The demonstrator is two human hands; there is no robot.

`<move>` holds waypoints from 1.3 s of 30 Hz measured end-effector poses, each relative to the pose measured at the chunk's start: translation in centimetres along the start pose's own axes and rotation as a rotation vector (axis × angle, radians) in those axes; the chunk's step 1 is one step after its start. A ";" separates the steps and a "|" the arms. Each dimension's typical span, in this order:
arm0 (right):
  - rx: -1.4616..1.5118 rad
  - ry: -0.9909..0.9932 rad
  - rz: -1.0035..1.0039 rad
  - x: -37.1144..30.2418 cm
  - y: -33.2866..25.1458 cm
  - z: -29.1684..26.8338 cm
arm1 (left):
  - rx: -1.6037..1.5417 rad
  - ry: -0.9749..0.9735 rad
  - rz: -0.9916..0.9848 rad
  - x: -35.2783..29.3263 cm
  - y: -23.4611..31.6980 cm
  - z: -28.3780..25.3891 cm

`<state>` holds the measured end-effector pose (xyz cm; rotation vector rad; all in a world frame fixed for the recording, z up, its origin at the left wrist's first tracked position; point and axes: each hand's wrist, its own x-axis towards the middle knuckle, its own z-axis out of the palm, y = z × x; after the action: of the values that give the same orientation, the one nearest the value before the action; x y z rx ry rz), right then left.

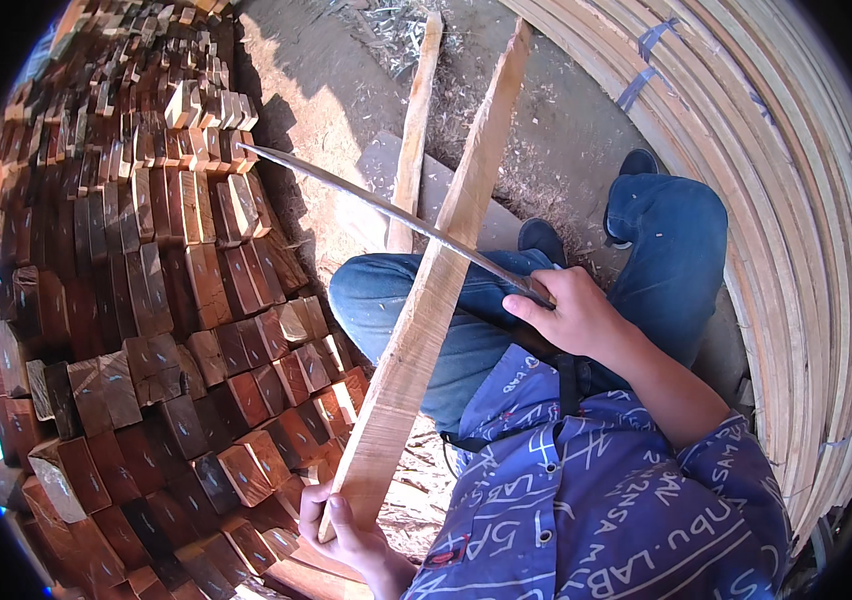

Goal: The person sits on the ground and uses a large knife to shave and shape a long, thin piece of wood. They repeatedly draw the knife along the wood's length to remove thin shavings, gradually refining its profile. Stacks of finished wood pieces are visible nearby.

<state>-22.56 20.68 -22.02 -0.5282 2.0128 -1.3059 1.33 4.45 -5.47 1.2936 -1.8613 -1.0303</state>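
Observation:
A long, pale wooden plank slants across my lap, its narrower end pointing away from me. Around its near end are the closed fingers of my left hand. My right hand grips the near end of a long narrow metal blade, which is seen nearly edge-on and tapers to a point at the far left. The blade crosses over the plank at about its middle; whether they touch, I cannot tell. The part inside my right fist is hidden.
A tall stack of reddish-brown wood blocks fills the left side. Long pale strips, tied in places, run along the right. A second narrow plank lies ahead on the dirt ground, with wood shavings beyond. My jeans-clad legs are bent underneath.

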 end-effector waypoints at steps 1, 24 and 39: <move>0.030 -0.043 0.018 0.1 -0.7 0.1 | -0.049 -0.019 -0.026 -0.2 0.2 -0.2; 0.372 0.101 0.391 4.3 9.3 0.6 | 0.024 -0.066 0.124 -0.3 -0.9 0.4; 0.196 0.125 0.322 4.5 1.5 -2.6 | 0.019 -0.142 0.100 -0.5 1.4 0.6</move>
<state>-27.52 20.00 -24.05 -0.0290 1.9429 -1.3394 0.30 5.36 -4.57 1.1518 -2.0249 -1.0779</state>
